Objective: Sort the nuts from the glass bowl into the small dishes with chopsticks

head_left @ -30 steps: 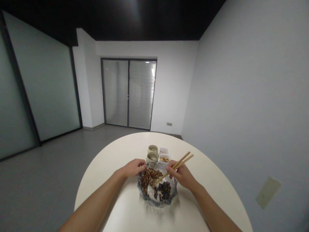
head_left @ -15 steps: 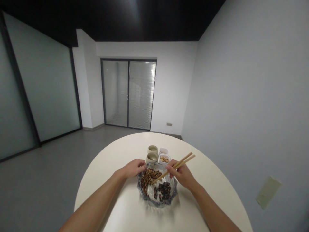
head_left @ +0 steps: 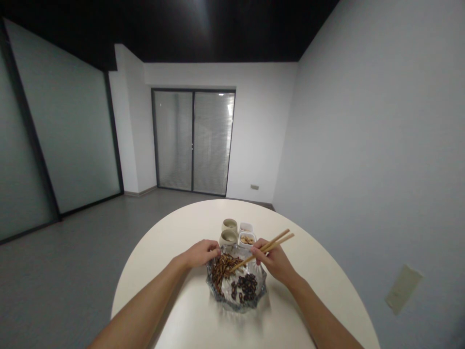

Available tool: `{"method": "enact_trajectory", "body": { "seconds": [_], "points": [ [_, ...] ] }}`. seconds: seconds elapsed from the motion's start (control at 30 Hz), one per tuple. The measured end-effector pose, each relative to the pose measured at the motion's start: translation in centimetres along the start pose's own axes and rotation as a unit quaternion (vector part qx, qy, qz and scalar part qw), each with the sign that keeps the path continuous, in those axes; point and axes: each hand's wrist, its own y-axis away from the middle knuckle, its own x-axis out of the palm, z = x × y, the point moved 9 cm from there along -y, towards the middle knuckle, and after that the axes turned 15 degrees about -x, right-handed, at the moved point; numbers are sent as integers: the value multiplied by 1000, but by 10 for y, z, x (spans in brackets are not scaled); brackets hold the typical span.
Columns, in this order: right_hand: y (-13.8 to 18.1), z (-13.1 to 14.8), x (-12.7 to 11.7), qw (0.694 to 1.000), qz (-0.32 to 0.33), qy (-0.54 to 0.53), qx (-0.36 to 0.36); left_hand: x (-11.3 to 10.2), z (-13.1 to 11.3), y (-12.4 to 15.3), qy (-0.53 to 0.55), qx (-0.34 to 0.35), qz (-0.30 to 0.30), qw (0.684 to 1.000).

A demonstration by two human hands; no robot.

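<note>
A clear glass bowl [head_left: 238,306] with a scalloped rim stands on the round table. On its left lies a heap of thin brown pieces [head_left: 222,274], like dried insects or seeds; their kind is hard to tell. Dark, shiny reddish-black pieces [head_left: 248,287] that look like dates lie at the lower right of the bowl. My left hand [head_left: 201,252] grips the bowl's upper left rim, fingers curled. Wooden chopsticks [head_left: 276,241] are held in my right hand [head_left: 275,263] above the bowl's right side, their tips down at the thin brown heap.
Behind the bowl stand two beige cups, a rear one [head_left: 229,225] and a front one [head_left: 228,237]. Beside them are two small white containers, the nearer [head_left: 247,239] holding light brown pieces. The white round table [head_left: 174,300] is close to the right wall [head_left: 363,145].
The chopstick tips have shifted slightly up within the bowl, at the edge of the thin brown heap. My left hand stays at the rim.
</note>
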Motion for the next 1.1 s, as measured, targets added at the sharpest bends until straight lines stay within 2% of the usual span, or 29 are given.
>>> {"method": "enact_trajectory", "body": {
  "seconds": [0.47, 0.73, 1.1],
  "points": [
    [3, -9, -7, 999, -29, -35, 11, 2, 5, -2, 0, 14, 1, 1000],
    [3, -4, 5, 998, 7, -66, 11, 2, 2, -2, -4, 7, 1, 1000],
    [3, 3, 7, 998, 32, -52, -3, -1, 0, -1, -14, 0, -5, 1000]
  ]
}}
